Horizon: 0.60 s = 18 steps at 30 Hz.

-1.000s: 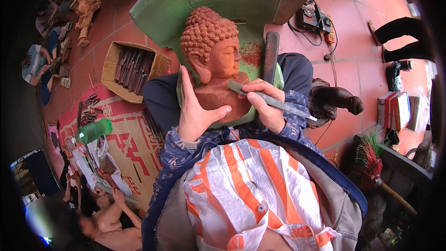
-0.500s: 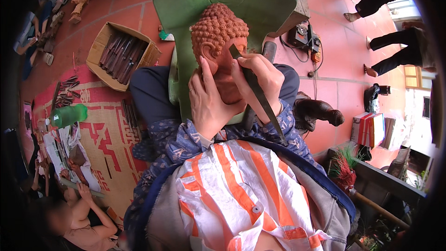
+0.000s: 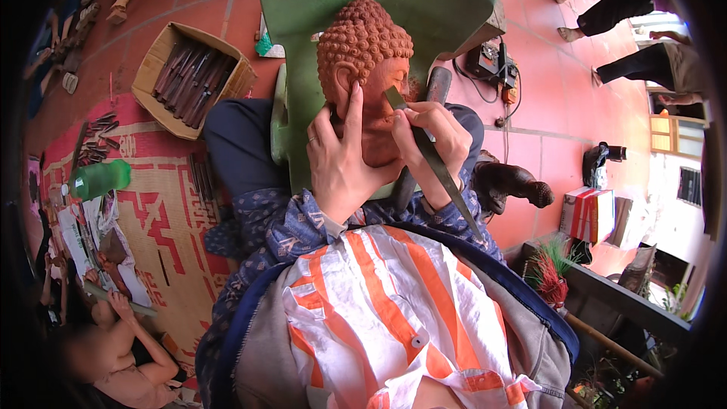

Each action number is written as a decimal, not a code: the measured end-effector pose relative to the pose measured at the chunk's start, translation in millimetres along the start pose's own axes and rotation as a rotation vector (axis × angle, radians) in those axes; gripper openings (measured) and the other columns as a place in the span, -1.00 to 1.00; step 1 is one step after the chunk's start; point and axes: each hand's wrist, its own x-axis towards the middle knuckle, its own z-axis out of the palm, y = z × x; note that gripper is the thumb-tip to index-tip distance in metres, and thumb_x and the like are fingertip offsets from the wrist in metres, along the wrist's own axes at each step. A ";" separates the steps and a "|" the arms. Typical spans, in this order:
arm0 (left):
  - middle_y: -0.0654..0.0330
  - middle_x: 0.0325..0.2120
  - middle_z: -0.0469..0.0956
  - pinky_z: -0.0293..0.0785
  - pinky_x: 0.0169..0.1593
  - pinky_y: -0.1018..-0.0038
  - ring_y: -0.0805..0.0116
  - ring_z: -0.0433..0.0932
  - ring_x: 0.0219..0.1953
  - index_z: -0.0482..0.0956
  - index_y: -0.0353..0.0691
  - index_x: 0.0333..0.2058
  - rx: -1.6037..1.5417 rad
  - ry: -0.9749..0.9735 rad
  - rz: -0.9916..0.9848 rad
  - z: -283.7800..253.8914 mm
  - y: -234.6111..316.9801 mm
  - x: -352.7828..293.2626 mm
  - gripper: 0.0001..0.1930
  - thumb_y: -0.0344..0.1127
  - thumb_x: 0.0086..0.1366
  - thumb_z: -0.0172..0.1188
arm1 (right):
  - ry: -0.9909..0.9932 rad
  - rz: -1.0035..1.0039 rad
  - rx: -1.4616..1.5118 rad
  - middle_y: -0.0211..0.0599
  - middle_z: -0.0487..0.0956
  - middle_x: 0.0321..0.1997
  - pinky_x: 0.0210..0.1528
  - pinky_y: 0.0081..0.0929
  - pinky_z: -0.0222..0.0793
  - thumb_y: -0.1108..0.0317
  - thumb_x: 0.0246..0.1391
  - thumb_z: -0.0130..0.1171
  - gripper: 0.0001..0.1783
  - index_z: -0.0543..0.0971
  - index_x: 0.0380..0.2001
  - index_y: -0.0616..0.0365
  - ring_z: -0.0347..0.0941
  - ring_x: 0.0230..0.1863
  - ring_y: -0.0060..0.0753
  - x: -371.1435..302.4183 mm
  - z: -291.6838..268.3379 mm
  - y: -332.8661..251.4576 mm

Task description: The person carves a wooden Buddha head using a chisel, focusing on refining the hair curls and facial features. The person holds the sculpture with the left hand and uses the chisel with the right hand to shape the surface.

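A reddish-brown carved Buddha head (image 3: 367,38) with rows of round curls rests upright against the green plastic chair (image 3: 299,0) in front of me. My left hand (image 3: 339,159) is wrapped round its neck and jaw, with the forefinger pointing up along the ear. In my right hand (image 3: 441,135) I pinch a long, flat, dark metal file (image 3: 441,170). The file's upper end lies against the cheek beside the nose, and its lower end slants down over my right sleeve. My right fingers hide part of the mouth and chin.
At left stand a cardboard box (image 3: 170,121) of chisel-like tools and a green bottle (image 3: 106,178) on a patterned mat (image 3: 163,250). An electrical box (image 3: 485,64) with cables and a dark carved piece (image 3: 507,185) lie at right. Other people are nearby.
The file has moved lower on the face, from about eye level to the cheek, with my right hand. More of the eye and nose shows. My left hand keeps its hold.
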 end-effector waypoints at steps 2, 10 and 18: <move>-0.17 0.04 0.22 0.37 0.10 0.00 -0.22 0.32 0.07 0.09 0.00 0.43 -0.003 -0.002 0.000 0.9 -0.3 2.3 0.17 0.09 -0.15 0.50 | 0.015 -0.022 -0.006 -0.16 0.63 -0.45 -0.41 -0.45 0.50 0.56 -0.11 0.40 -0.84 0.56 -0.51 0.27 0.62 -0.46 -0.23 -6.6 -4.4 2.4; -0.17 0.04 0.23 0.36 0.10 0.01 -0.22 0.33 0.06 0.11 -0.01 0.42 -0.042 -0.031 -0.003 -2.1 -3.9 0.4 0.18 0.11 -0.18 0.52 | -0.017 0.036 0.039 -0.13 0.67 -0.41 -0.36 -0.57 0.47 0.62 -0.05 0.34 -0.86 0.54 -0.51 0.29 0.63 -0.42 -0.37 0.3 0.3 -4.5; -0.18 0.05 0.23 0.37 0.09 0.00 -0.22 0.34 0.04 0.09 0.00 0.43 -0.026 -0.003 0.010 -0.9 -3.8 1.2 0.19 0.10 -0.18 0.52 | -0.022 0.043 0.019 -0.17 0.63 -0.46 -0.42 -0.43 0.49 0.55 -0.10 0.40 -0.83 0.54 -0.53 0.26 0.61 -0.47 -0.22 29.1 6.6 -9.0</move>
